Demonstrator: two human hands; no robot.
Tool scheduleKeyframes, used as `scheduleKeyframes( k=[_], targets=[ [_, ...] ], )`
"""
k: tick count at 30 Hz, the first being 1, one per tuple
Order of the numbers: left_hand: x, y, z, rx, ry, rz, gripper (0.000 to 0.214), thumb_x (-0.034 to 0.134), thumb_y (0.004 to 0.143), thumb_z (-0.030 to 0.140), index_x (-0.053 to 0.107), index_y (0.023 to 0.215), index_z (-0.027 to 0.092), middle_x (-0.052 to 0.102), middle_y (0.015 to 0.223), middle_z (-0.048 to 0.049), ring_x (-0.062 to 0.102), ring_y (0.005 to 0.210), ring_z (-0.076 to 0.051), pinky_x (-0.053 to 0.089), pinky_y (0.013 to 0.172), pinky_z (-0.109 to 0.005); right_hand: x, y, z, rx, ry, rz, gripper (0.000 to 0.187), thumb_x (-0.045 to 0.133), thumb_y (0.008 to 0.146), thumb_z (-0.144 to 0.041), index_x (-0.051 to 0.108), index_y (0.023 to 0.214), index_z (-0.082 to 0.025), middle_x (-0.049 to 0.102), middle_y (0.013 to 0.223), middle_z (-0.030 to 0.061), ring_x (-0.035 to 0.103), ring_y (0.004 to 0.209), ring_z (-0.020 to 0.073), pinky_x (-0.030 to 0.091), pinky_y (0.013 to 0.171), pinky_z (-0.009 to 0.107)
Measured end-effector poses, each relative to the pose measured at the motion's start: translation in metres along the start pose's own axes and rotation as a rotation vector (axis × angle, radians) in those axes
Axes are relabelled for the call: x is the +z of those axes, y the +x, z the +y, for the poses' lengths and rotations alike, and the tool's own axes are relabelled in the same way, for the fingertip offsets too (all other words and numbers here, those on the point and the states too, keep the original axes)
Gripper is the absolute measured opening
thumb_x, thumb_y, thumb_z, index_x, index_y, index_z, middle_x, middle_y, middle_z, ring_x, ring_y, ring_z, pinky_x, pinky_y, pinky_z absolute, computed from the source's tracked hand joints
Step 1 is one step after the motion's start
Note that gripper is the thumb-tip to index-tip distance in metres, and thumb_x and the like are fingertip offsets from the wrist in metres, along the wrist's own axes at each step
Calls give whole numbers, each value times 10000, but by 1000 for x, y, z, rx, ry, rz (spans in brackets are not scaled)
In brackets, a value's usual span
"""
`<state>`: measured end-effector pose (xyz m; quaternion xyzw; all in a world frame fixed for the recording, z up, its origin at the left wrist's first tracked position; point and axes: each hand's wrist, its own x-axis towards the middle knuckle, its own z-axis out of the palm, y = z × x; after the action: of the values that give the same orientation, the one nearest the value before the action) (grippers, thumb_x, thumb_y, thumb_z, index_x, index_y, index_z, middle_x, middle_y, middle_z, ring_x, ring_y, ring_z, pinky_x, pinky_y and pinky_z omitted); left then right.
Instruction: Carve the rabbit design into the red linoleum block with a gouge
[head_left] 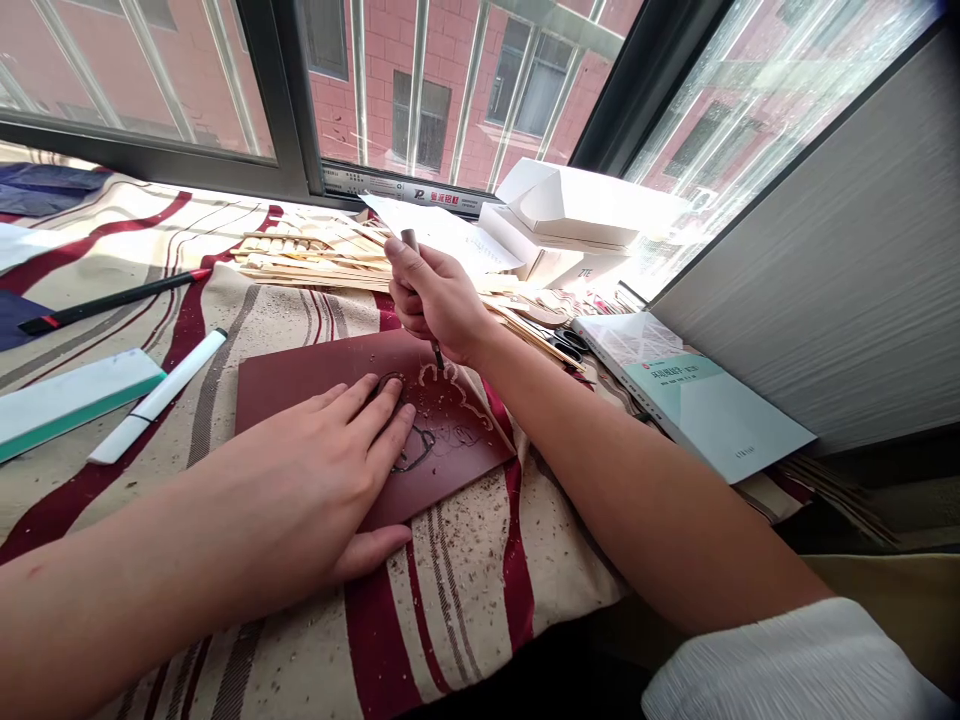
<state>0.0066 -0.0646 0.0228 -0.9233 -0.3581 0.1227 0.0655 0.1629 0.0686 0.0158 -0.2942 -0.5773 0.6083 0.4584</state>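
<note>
Left hand (pixel 330 460) flat on the maroon board (pixel 281 375), itself on striped cloth (pixel 566 560), fingers slightly parted, thumb splayed wide. Right hand (pixel 442 300), fingers curled round a slim tool (pixel 409 240), tip by pale cut lines (pixel 478 407); a slip could nick the left hand if pressure overshoots or the board slides.

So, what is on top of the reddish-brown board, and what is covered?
On the board: the left hand, loose crumbs, black lines and pale curving marks, with a tool in the right hand reaching down to them. Any lines under the left hand are hidden.
</note>
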Motion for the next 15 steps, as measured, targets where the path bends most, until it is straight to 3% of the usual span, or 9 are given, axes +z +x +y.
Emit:
scheduleKeyframes(
  k=[6, 11, 15],
  targets=[
    [-2, 0, 1, -10, 6, -19, 783, 543, 987, 582, 617, 1525, 18, 496, 1609, -322, 484, 1516, -515, 501, 1204, -664, 2, -1, -2, 35, 25, 25, 487, 608, 1101, -403, 339, 724, -251, 276, 535, -117, 162, 443, 53, 169, 397, 197],
    [9, 0, 0, -2, -28, 120, 807, 462, 999, 567, 571, 1553, -9, 468, 1624, -333, 505, 1501, -519, 499, 1200, -673, 6, 5, 6, 45, -37, -4, 467, 616, 1095, -396, 368, 729, -243, 279, 554, -107, 191, 449, 49, 191, 408, 187],
    [15, -1, 0, -12, -47, 169, 813, 467, 990, 567, 586, 1541, -18, 496, 1609, -345, 537, 1479, -523, 521, 1185, -661, 7, 17, 17, 50, -163, 186, 445, 594, 1102, -407, 390, 745, -238, 297, 570, -94, 206, 457, 47, 152, 403, 185]
  ],
)
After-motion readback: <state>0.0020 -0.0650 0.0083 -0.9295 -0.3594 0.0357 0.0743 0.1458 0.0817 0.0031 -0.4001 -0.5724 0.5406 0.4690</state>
